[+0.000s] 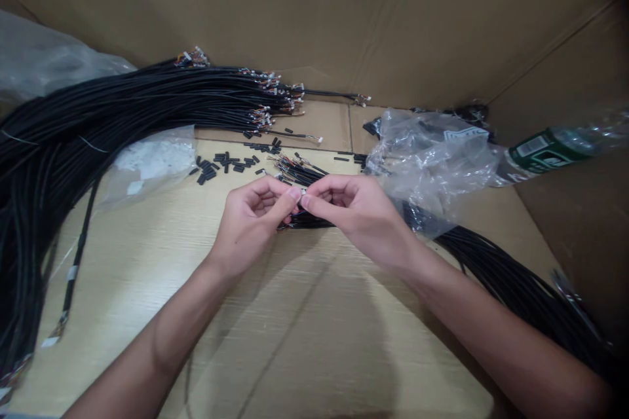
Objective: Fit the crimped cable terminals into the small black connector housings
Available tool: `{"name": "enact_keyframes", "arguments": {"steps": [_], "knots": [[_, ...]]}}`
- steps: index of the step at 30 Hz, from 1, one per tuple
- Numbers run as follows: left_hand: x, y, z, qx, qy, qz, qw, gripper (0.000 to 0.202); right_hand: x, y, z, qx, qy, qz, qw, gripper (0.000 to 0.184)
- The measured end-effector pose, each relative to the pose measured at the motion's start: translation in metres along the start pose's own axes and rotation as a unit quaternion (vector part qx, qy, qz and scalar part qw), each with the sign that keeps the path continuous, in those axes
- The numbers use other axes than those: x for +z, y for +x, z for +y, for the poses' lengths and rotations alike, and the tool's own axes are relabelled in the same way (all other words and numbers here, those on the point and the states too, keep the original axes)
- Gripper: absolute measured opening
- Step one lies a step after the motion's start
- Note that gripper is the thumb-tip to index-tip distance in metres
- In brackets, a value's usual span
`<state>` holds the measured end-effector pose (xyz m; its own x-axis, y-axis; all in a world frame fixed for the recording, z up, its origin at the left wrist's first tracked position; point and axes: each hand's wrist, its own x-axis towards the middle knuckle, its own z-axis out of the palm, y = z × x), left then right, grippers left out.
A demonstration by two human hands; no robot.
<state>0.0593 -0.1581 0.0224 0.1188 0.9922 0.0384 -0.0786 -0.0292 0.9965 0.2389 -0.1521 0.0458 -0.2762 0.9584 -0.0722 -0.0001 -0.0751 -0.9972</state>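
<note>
Left hand: the left hand (253, 216) is curled nearly closed, thumb and forefinger pinched on a wire end (301, 199), the other fingers folded in
Right hand: the right hand (351, 209) mirrors it, its fingertips nipping the same wire end from the other side, so the 2 hands meet tip to tip
Where the piece is: the wire end sits between the 2 pinches, just above the table (295, 340) and over a short bundle of thin wires (299, 173); it is too small to make out in detail
Why held so: to my eye a piece this small needs fingertip pinches from both sides, and it is kept right over the short bundle it seems to belong to
Within reach: small black sleeves (223, 163) lie scattered just beyond the left hand, near enough to pick from
Left side: a big sheaf of black cables (122, 105) sweeps across the table, its connector tips pointing toward the middle; 1 loose cable (78, 249) trails down from it
Right side: a crumpled clear plastic bag (427, 157) lies close by the right hand, a bottle (545, 150) on its side beyond it, more black cables (515, 281) running under the right forearm
In the way: the bag crowds the right wrist; cardboard walls (393, 13) close in the back and right
</note>
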Motion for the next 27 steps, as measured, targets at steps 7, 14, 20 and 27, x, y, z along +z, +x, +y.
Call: {"name": "enact_keyframes", "arguments": {"steps": [7, 14, 20, 27], "knots": [[-0.002, -0.0003, -0.0004, -0.006, -0.014, 0.004, 1.0, 0.03, 0.0028, -0.0001, 0.0056, -0.035, 0.008, 0.027, 0.999, 0.026], [-0.0026, -0.0004, -0.0051, -0.01, -0.027, -0.001, 1.0, 0.027, 0.0031, 0.0001, 0.0059, -0.028, 0.021, 0.014, 0.999, 0.025], [-0.0009, -0.0008, -0.0014, -0.001, -0.026, 0.005, 1.0, 0.029, 0.0069, 0.0002, 0.0084, -0.046, -0.018, 0.039, 0.998, 0.014], [0.001, -0.0019, 0.0012, 0.013, -0.015, 0.002, 1.0, 0.027, 0.0068, -0.0006, 0.0099, -0.052, -0.024, 0.035, 0.998, 0.008]]}}
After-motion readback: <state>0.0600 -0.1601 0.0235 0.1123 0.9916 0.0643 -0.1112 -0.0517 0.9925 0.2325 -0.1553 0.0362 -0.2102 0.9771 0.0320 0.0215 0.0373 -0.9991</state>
